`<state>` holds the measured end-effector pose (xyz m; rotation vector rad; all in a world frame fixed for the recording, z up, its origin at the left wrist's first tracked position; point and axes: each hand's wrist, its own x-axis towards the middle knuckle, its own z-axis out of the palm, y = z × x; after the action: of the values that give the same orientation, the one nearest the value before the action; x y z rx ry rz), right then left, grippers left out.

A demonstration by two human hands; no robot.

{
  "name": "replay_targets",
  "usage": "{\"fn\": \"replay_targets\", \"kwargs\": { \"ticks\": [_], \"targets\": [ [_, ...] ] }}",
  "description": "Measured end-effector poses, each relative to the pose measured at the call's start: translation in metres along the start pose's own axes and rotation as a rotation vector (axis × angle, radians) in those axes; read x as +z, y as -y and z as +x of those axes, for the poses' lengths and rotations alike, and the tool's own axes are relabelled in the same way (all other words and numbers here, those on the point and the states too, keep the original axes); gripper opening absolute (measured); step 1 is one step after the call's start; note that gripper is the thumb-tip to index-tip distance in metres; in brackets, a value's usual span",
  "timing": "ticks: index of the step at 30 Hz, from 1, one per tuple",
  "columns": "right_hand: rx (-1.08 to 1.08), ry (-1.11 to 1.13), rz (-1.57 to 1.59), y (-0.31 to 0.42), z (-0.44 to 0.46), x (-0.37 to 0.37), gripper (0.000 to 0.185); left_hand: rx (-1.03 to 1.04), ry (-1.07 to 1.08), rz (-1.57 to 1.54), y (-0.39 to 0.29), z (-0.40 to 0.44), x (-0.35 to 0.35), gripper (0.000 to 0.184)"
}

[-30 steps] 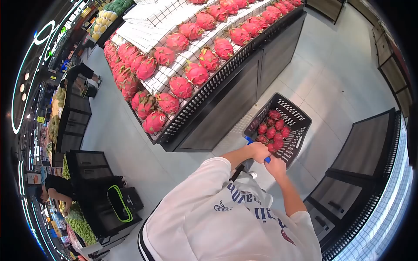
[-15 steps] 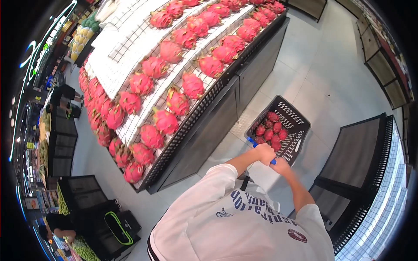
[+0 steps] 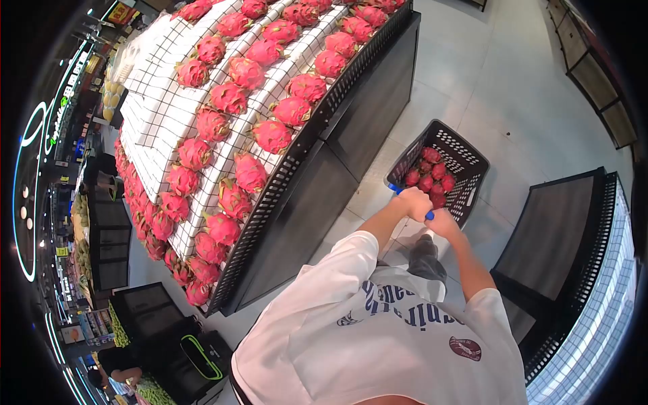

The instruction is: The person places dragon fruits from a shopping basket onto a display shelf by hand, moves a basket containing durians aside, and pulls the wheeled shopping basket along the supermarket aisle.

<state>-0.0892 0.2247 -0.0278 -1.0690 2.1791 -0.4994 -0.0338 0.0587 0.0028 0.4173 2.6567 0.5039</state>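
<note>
Both the display stand and the black basket have shifted in view since the earlier frame: the stand's near corner sits a little lower, the basket a little higher, and a dark trouser leg now shows below the hands. The left hand and the right hand grip the blue handle side by side, close together, with the fingers of each closed around it; blue ends stick out past the hands. The basket is at the far side of the handle, tilted in view, with its open top showing and its perforated walls around a small heap of red dragon fruits, gathered toward the side nearer the stand. It is beside the stand, above or on the pale tiled floor; whether it touches the floor cannot be told. On the stand, rows of pink dragon fruits lie on black wire grid over white tiers, behind a perforated black edge. A second stand with dark panels and white wire grid is on the right. At lower left, a person in dark clothes leans over green produce, near a dark object with a bright green outline.
</note>
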Motion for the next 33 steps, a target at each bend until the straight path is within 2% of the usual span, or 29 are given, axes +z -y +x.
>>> {"fn": "replay_targets", "kwargs": {
  "ticks": [3,5,7,11,13,14,15,17,21,29,33],
  "targets": [
    [-0.091,0.046,-0.016,-0.013,0.021,-0.027,0.023,-0.036,0.02,-0.008,0.008,0.029,-0.017,0.023],
    [-0.099,0.08,0.008,-0.017,0.022,-0.039,0.024,-0.102,0.063,0.003,0.002,0.036,-0.022,0.023],
    [-0.008,0.051,0.028,-0.023,0.028,-0.051,0.025,-0.209,0.111,0.001,-0.005,0.046,-0.04,0.022],
    [-0.046,0.166,-0.034,-0.052,0.052,-0.073,0.029,-0.298,0.166,-0.006,-0.008,0.08,-0.063,0.028],
    [-0.128,0.053,-0.024,-0.072,0.059,-0.067,0.03,-0.3,0.197,0.011,-0.007,0.092,-0.067,0.029],
    [-0.039,0.066,-0.014,-0.064,0.055,-0.083,0.03,-0.271,0.143,-0.026,-0.002,0.097,-0.063,0.027],
    [-0.007,0.222,-0.012,-0.065,0.06,-0.098,0.035,-0.296,0.125,-0.033,-0.005,0.103,-0.07,0.027],
    [-0.011,0.283,-0.024,-0.068,0.063,-0.125,0.033,-0.294,0.184,-0.008,0.001,0.122,-0.081,0.029],
    [0.057,0.262,0.009,-0.081,0.088,-0.155,0.031,-0.321,0.156,-0.035,0.018,0.152,-0.099,0.027],
    [-0.042,0.227,-0.012,-0.13,0.173,-0.237,0.026,-0.277,0.061,-0.091,0.077,0.242,-0.158,0.03],
    [-0.077,0.129,-0.055,-0.163,0.211,-0.271,0.025,-0.32,0.021,-0.108,0.102,0.29,-0.174,0.028]
  ]
}}
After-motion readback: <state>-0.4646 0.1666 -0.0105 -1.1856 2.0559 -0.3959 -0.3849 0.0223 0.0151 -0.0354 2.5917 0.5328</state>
